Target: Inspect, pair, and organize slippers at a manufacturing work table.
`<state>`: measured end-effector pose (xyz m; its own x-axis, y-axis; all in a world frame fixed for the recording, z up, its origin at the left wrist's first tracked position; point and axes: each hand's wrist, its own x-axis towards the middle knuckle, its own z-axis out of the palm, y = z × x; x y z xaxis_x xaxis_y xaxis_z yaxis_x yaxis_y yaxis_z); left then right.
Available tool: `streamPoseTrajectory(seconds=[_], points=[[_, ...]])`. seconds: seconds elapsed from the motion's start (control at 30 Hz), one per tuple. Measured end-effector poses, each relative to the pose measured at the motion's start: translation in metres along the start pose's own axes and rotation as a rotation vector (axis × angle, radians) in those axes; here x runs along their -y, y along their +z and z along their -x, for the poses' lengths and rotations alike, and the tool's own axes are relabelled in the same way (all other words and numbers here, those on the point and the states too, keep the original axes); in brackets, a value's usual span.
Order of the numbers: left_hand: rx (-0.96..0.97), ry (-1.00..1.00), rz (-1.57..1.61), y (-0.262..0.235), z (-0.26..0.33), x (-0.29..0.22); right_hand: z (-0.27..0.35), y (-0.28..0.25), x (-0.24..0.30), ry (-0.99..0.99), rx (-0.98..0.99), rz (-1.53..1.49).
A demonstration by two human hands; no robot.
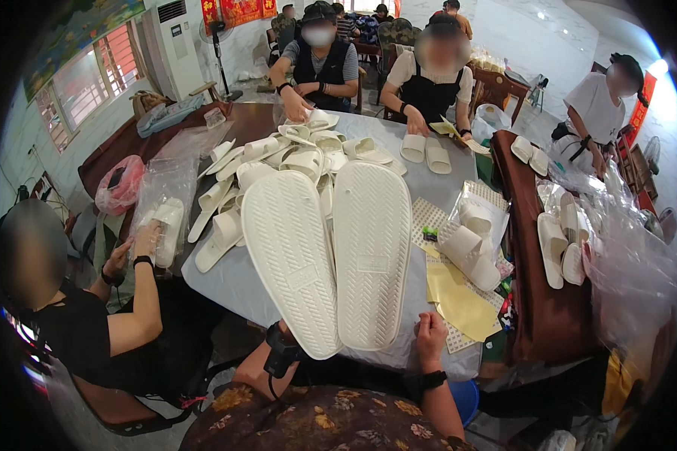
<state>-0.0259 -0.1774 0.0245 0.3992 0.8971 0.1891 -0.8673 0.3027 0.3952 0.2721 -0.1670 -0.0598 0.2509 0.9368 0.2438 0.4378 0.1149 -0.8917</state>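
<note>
A pair of white slippers, a left slipper (293, 255) and a right slipper (372, 259), is held up close in front of me. Their ridged soles face me and the toes point away. My left hand (275, 329) is mostly hidden behind the left slipper's heel; its forearm leads up to the pair, and it grips them. My right hand (430, 336) is closed at the table's near edge, apart from the slippers; whatever its fingers may hold is hidden. Beyond the held pair lies a heap of white slippers (305, 161).
Right of the pair, yellow paper (462, 301) and bagged slippers (470, 248) lie on the table (218, 282). More slippers and clear plastic bags (632, 263) cover the brown surface at right. A person at left handles a bagged slipper (171, 229); others work across the table.
</note>
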Motion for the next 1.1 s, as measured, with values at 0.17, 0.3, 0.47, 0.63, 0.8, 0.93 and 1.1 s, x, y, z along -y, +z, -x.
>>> streamPoseTrajectory(seconds=[0.17,0.3,0.47,0.63,0.8,0.93,1.1], points=[[0.012,-0.016,-0.006,-0.004,-0.005,0.005,0.0,0.001,-0.012,0.031,0.006,-0.035],[-0.008,-0.047,-0.024,-0.007,-0.004,0.013,0.002,0.005,-0.011,0.102,-0.012,0.019],[-0.005,-0.089,-0.02,-0.008,-0.014,0.019,-0.049,-0.039,0.066,0.588,0.422,-0.882],[0.009,-0.114,-0.026,-0.006,-0.016,0.02,-0.109,-0.17,0.199,-0.412,0.531,-1.68],[-0.001,-0.11,-0.017,-0.005,-0.003,0.016,-0.118,-0.217,0.245,-0.644,0.538,-1.551],[-0.002,-0.108,-0.009,-0.004,0.001,0.015,-0.14,-0.204,0.215,-0.528,0.474,-1.521],[-0.003,-0.103,-0.013,-0.003,0.004,0.012,-0.164,-0.18,0.199,0.057,0.145,-1.68]])
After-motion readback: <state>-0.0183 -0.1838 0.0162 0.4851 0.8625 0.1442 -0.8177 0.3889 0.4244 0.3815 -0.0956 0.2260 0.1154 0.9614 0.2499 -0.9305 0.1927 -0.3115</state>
